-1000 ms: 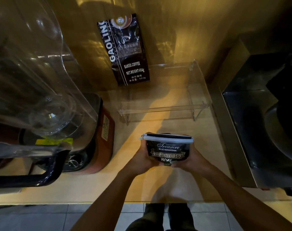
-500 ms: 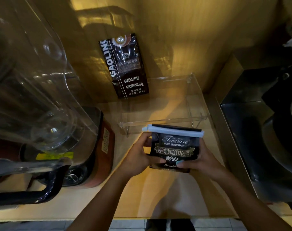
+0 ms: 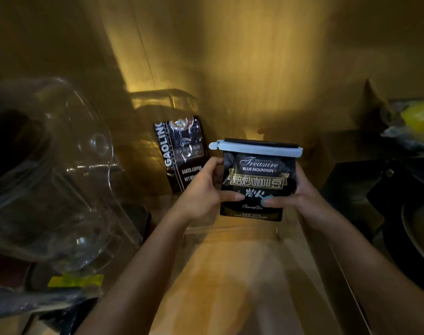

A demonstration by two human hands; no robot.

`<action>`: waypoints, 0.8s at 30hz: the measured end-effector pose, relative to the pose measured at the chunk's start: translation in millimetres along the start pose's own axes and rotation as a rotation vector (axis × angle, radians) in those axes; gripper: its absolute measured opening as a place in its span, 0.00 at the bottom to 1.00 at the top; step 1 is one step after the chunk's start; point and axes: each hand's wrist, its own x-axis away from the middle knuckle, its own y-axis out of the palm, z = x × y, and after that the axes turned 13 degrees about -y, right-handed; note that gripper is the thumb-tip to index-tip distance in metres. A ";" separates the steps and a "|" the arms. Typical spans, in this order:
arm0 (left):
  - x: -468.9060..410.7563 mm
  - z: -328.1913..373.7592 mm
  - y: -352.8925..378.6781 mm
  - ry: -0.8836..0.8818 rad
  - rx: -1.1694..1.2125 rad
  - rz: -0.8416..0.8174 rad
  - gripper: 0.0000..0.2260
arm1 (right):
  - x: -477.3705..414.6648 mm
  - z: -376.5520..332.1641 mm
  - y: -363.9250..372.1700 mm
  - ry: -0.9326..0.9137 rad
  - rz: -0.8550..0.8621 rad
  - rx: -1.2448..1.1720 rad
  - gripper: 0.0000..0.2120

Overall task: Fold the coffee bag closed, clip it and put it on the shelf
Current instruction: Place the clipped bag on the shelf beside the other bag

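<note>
You grip the clipped coffee bag point(image 3: 257, 180) upright, left hand point(image 3: 201, 189) and right hand point(image 3: 300, 194) clamped on its sides; clear shelf point(image 3: 230, 229) sits just below-front.

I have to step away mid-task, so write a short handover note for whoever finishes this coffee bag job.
Left hand and right hand: both grip the sides of the Blue Mountain coffee bag, held upright in the air.
Done: top folded, pale blue clip clamped across it.
Left: set the bag on the clear shelf, beside the Gaoling bag leaning at the wall.
</note>
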 end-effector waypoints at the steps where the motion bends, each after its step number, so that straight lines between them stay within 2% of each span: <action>1: -8.3 2.8 -1.2 0.012 -0.002 0.013 0.26 | -10.2 -1.3 -3.7 -0.001 -0.003 0.010 0.46; 5: -39.5 6.7 5.4 0.042 0.034 0.082 0.29 | -46.3 -2.0 -16.4 -0.004 -0.020 0.003 0.43; 10: -66.5 2.0 16.2 -0.011 0.096 0.183 0.31 | -77.6 17.7 -21.0 0.001 0.007 -0.011 0.45; 13: -78.3 -5.1 19.2 -0.085 0.124 0.235 0.30 | -88.7 32.5 -19.1 0.021 0.027 -0.027 0.41; 17: -90.6 -12.2 26.9 -0.252 0.286 0.307 0.29 | -97.4 54.0 -15.3 0.065 0.051 -0.054 0.41; 20: -98.6 -12.4 32.2 -0.276 0.387 0.322 0.31 | -102.1 61.7 -15.8 0.050 0.074 -0.081 0.45; 24: -106.4 -12.8 38.5 -0.267 0.437 0.378 0.30 | -107.2 69.2 -17.7 0.031 0.082 -0.073 0.43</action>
